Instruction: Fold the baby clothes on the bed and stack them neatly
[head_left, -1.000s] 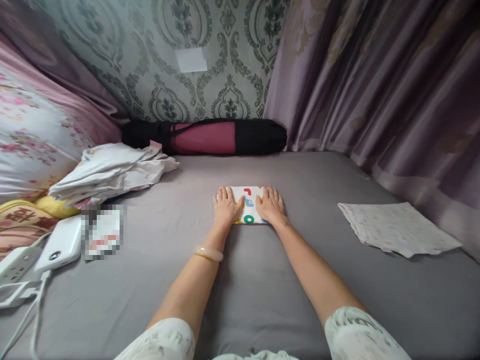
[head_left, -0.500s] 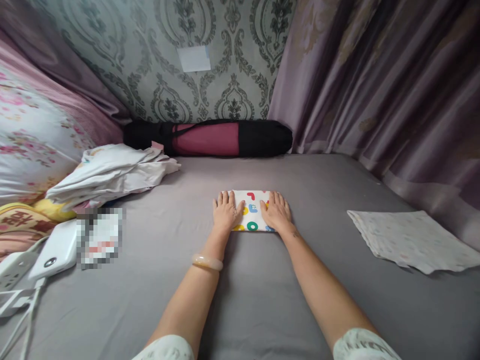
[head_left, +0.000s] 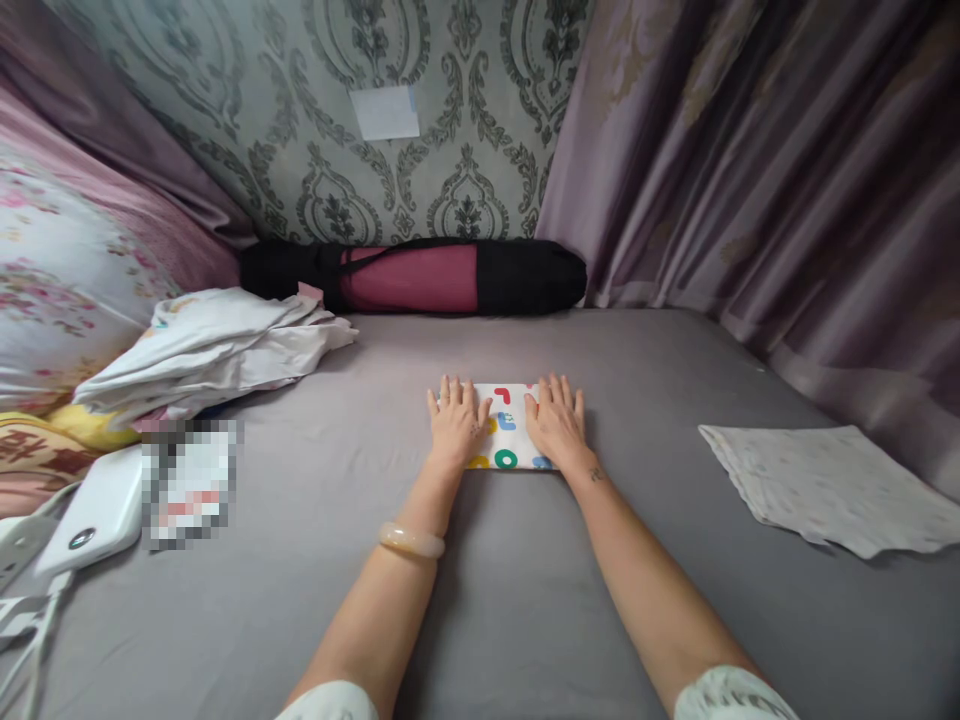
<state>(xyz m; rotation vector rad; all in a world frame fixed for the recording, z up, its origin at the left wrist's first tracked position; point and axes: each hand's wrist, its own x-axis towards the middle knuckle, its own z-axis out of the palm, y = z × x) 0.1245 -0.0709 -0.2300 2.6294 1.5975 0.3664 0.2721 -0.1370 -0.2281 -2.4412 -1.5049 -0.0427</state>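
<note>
A folded white cloth (head_left: 506,440) printed with bright letters and shapes lies flat on the grey bed sheet (head_left: 495,600). My left hand (head_left: 456,420) rests palm down on its left end, fingers stretched forward and thumb pointing inward. On the right end lies my right hand (head_left: 556,420), flat with its fingers spread. Both hands cover parts of the cloth, and its middle shows between the thumbs. A pale bangle (head_left: 411,541) circles my left wrist.
To the right lies another folded pale cloth (head_left: 825,485). A black and maroon long bag (head_left: 409,278) stretches along the wall. At left are crumpled white fabric (head_left: 217,345), a floral pillow (head_left: 60,290), a white power bank (head_left: 97,512) with cables, and a blurred-out item (head_left: 195,485).
Both hands stay on the folded cloth; the fingers of my right hand have spread a little wider and that hand sits slightly further right. The camera view has shifted slightly.
</note>
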